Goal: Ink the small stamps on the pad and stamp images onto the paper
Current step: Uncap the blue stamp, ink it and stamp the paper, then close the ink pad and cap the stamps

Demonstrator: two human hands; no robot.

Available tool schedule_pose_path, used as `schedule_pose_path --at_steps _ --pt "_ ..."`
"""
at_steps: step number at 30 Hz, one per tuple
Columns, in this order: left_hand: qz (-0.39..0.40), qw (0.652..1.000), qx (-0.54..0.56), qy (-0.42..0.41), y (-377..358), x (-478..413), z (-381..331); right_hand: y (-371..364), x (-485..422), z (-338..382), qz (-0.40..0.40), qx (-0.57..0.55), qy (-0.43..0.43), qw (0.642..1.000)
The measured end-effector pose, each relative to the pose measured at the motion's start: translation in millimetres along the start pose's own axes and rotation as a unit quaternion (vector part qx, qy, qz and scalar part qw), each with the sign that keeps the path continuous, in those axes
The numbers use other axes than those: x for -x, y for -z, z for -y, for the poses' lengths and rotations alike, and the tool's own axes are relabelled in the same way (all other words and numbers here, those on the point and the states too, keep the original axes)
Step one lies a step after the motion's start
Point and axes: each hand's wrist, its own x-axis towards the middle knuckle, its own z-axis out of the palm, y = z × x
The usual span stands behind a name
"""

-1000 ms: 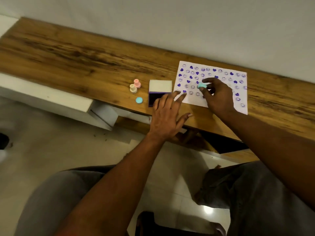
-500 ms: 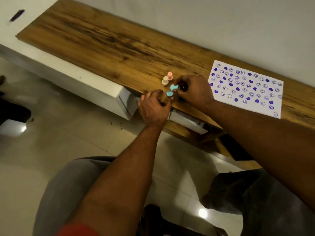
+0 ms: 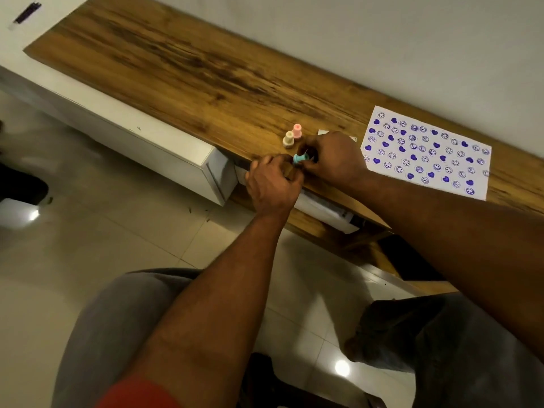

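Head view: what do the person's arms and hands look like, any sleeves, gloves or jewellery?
The left forearm and right forearm are bare. The left hand and right hand wear no gloves; no watch, ring or bracelet shows. A red sleeve edge shows on the left upper arm.

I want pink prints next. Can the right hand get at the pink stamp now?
Probably not yet: the right hand pinches the teal stamp. The pink stamp stands clear just beyond it, beside the cream stamp.
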Motion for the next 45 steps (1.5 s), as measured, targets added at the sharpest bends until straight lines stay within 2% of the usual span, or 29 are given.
schedule_pose_path --at_steps 10,18,23,26,28,29,31,34,38,45 --pt "0.008 0.999 -0.032 -0.004 -7 -6 -3 2 -18 13 0.06 0.103 0.011 0.993" --pt "0.003 0.998 -0.049 -0.029 -13 -9 1 1 -30 32 0.093 0.222 0.026 0.97" --pt "0.005 0.998 -0.048 -0.03 -12 -11 3 2 -29 26 0.091 0.132 -0.017 0.987" --pt "-0.016 0.998 -0.053 -0.028 -9 -15 6 12 -17 2 -0.004 0.015 -0.059 0.998" --pt "-0.041 0.998 -0.033 -0.033 -10 -13 7 18 -12 -25 -0.062 -0.014 -0.085 0.994" --pt "-0.059 0.998 -0.013 -0.032 -12 -7 7 19 -11 -40 -0.065 -0.022 -0.1 0.993" --pt "-0.091 0.995 0.025 -0.023 -20 10 4 22 -11 -66 -0.037 -0.031 -0.126 0.991" --pt "-0.074 0.997 0.015 -0.019 -33 33 -3 23 -13 -85 0.019 -0.027 -0.141 0.99" --pt "-0.057 0.998 0.024 0.008 -43 34 -11 22 -20 -86 0.032 -0.018 -0.117 0.992" --pt "-0.058 0.998 -0.018 -0.004 -51 35 -14 26 -31 -87 0.088 -0.025 -0.1 0.991"
